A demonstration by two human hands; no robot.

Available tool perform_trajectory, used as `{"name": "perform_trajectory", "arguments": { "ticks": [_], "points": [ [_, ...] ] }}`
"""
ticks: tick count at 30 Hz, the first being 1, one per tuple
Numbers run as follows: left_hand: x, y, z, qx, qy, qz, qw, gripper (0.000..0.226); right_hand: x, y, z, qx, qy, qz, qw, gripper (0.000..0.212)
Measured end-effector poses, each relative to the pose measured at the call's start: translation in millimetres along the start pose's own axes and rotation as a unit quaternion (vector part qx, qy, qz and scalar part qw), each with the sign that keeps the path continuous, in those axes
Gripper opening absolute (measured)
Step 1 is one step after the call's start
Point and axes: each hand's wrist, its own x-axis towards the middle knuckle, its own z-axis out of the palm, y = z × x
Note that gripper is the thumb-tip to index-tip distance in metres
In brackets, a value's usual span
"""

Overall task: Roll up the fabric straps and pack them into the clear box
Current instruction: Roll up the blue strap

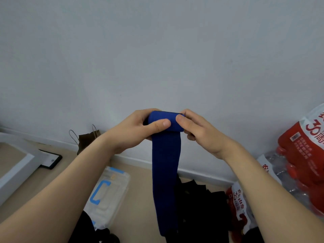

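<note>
From the head view, the left hand [135, 130] and right hand [196, 132] both pinch the blue strap [165, 172], held up in mid-air, its tail hanging. Keep tension, edges aligned; the clear box [108, 195] waits on the floor.

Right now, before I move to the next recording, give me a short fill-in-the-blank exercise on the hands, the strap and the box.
1. The left hand and right hand both grip a strap whose colour is ____.
2. Its unrolled length hangs straight ____ towards the floor.
3. The clear box sits on the floor, to the person's ____.
Missing words: blue; down; left.
</note>
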Motion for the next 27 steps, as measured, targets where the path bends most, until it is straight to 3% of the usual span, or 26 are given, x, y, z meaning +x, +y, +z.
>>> {"name": "perform_trajectory", "arguments": {
  "ticks": [4,8,15,19,27],
  "points": [
    [-1,2,-3,0.036,0.025,0.058,0.997,0.034,-1,1,6,0.047,0.006,-0.005,0.999,0.045],
    [1,-2,-4,0.049,0.034,0.079,0.995,0.041,2,2,13,0.080,0.044,-0.011,0.996,0.032],
    [3,-2,-3,-0.043,0.010,-0.044,0.998,0.041,10,9,19,0.027,0.077,-0.041,0.996,0.034],
    [3,-3,-3,-0.016,0.066,-0.003,0.998,0.040,13,13,24,0.048,0.084,-0.015,0.995,0.041],
    [8,-5,6,0.124,0.191,0.088,0.970,0.052,17,8,28,0.209,0.056,0.038,0.976,0.029]
  ]
}}
